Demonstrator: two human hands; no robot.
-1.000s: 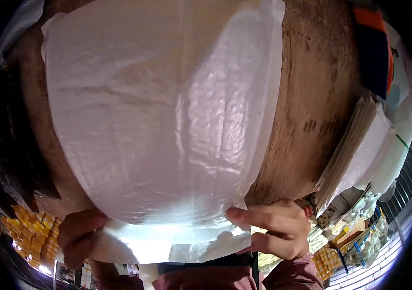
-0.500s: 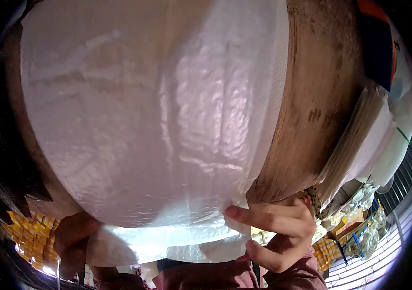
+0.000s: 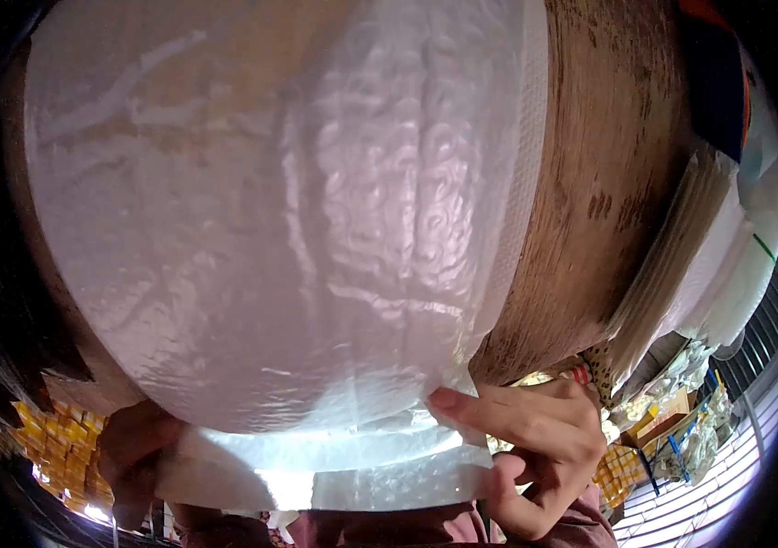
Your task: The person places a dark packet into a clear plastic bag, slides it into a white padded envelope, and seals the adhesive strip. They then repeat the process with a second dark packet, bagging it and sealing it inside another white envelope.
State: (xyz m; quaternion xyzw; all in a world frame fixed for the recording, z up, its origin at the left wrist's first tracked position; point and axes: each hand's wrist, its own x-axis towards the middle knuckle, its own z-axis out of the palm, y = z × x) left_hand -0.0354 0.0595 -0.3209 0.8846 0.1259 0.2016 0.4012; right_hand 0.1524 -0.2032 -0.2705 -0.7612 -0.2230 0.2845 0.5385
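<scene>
A large translucent white plastic sheet (image 3: 224, 274), wrinkled and with a bubbly texture in places, lies on a worn wooden board (image 3: 590, 183). Its near end hangs over the board's front edge as a shiny flap (image 3: 389, 484). At the flap's left side my left hand (image 3: 137, 457) is closed on the plastic, in shadow and with fingers partly hidden. My right hand (image 3: 539, 438) grips the flap's right side. The index fingertip presses on the sheet by the board's edge, and the thumb sits lower at the flap's border.
To the right, a stack of folded white plastic (image 3: 681, 256) rests along the board's side. Below it are clear plastic bundles (image 3: 699, 447) and an open cardboard box (image 3: 663, 420). Yellow-orange packed items (image 3: 64, 447) stand low on the left. A dark blue and orange object (image 3: 716, 82) is at upper right.
My right hand has shifted slightly right, its thumb curling in at the flap's border. The flap is spread a little wider and lower. My left hand has barely moved.
</scene>
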